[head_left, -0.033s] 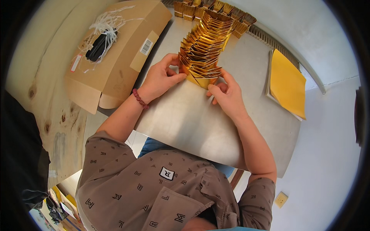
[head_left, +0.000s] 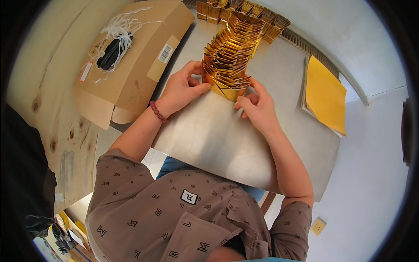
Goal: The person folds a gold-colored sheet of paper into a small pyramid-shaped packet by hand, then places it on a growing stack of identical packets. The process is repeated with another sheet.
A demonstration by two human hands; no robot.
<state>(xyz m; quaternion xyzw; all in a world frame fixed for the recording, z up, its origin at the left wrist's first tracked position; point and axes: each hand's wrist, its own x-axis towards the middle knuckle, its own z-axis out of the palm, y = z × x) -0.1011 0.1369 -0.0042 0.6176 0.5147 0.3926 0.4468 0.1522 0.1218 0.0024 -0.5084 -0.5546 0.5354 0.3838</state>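
Observation:
A long row of folded, shiny gold paper pieces (head_left: 231, 56) runs away from me over the metal table (head_left: 209, 135), overlapping in a zigzag. At its near end, my left hand (head_left: 185, 86) grips the left side, with fingertips behind the edge and the thumb in front. My right hand (head_left: 257, 107) pinches the near right corner with curled fingers and the thumb. Part of the fingers on both hands is hidden behind the gold paper. The nearest piece shows a smooth gold face between my hands.
Several bundles of folded gold paper (head_left: 214, 14) stand along the table's far edge. To the left lies a cardboard box (head_left: 144, 56) with a black object (head_left: 114, 53) and white plastic strands (head_left: 120, 22) on it. A yellow-topped stack of sheets (head_left: 325, 94) lies at the right.

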